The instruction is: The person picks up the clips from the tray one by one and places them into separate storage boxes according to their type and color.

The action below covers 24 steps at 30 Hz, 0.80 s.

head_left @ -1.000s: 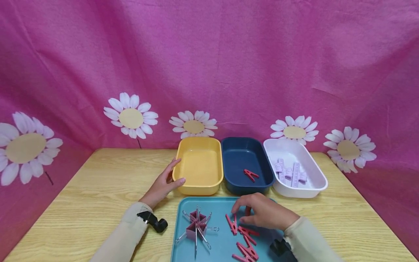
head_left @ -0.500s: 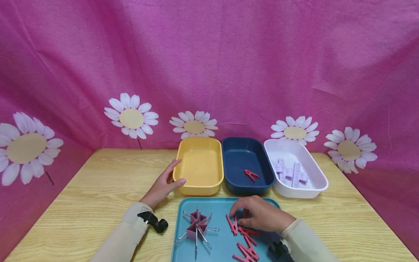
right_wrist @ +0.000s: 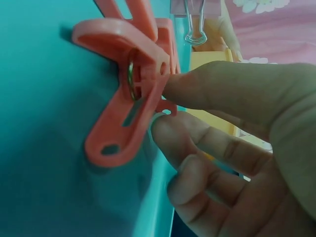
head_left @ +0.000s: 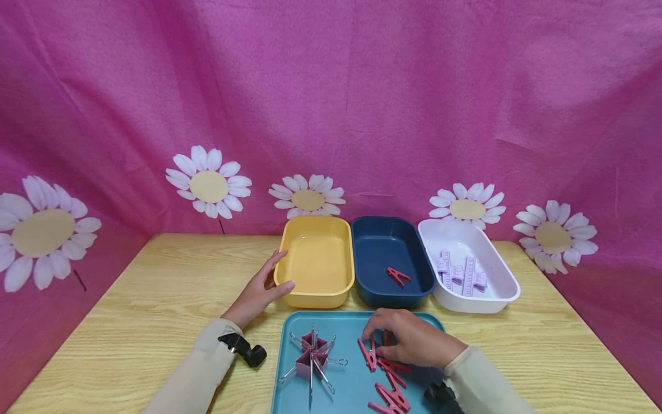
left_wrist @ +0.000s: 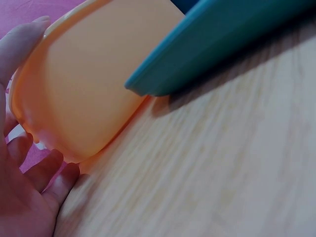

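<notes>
My left hand (head_left: pixel 257 293) holds the left side of a yellow plastic tub (head_left: pixel 314 300), thumb near its front corner and fingers spread along the outer wall, also seen in the left wrist view. Over the teal tray (head_left: pixel 351 319), my right hand (head_left: pixel 414 339) pinches one end of a red clothespin (head_left: pixel 369 355) between thumb and index finger. In the right wrist view another red clothespin (right_wrist: pixel 116 133) lies close by and partly hides the pinch. Several more red clothespins (head_left: pixel 391 398) rest below the hand. Mauve binder clips (head_left: pixel 312 363) with wire handles stand on the tray's left part.
A navy tub (head_left: pixel 383 247) with one red clothespin (head_left: pixel 399 276) inside stands right of the yellow one. Farther right, a white tub (head_left: pixel 496 253) contains lilac ruler-patterned clips (head_left: pixel 468 277). A pink daisy-print cloth (head_left: pixel 362 115) hangs behind the wooden table (head_left: pixel 129 322).
The right hand has shifted slightly left and closer to the upper clothespin, then stays nearly still. The left hand stays on the yellow tub.
</notes>
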### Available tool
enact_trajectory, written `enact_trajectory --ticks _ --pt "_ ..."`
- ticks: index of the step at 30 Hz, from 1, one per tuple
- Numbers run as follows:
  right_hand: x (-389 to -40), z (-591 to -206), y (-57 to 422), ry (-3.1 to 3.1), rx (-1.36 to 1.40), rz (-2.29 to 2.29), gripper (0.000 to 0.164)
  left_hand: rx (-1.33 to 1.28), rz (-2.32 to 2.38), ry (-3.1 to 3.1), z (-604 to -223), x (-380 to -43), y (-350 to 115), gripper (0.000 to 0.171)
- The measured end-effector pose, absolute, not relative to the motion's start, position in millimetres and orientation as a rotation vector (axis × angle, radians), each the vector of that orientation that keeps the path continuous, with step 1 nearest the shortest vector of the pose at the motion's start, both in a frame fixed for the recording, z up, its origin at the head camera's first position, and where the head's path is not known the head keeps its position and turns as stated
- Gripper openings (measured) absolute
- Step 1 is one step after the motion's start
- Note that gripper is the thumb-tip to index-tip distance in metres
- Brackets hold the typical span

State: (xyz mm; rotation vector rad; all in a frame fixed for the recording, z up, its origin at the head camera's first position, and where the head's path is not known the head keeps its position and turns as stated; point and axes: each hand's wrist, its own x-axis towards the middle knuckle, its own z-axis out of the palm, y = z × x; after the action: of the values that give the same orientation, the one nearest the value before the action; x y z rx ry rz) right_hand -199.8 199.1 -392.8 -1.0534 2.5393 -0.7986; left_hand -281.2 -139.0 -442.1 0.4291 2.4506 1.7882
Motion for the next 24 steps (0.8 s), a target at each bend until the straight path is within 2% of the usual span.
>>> enact_trajectory --ticks 6,13,24 --pt "-200.0 -393.2 198.8 2.543 -1.046 -0.795 0.032 0.433 1.788 2.449 -440.6 -280.8 -137.7 0.074" --pt "-200.7 -393.2 197.7 2.538 -0.999 -0.82 0.012 0.436 1.794 2.447 -439.8 -280.7 -136.9 0.074" --pt "-200.3 -391.4 197.9 2.574 -0.98 -0.826 0.011 0.509 1.862 2.394 -446.1 -285.3 -138.8 0.072"
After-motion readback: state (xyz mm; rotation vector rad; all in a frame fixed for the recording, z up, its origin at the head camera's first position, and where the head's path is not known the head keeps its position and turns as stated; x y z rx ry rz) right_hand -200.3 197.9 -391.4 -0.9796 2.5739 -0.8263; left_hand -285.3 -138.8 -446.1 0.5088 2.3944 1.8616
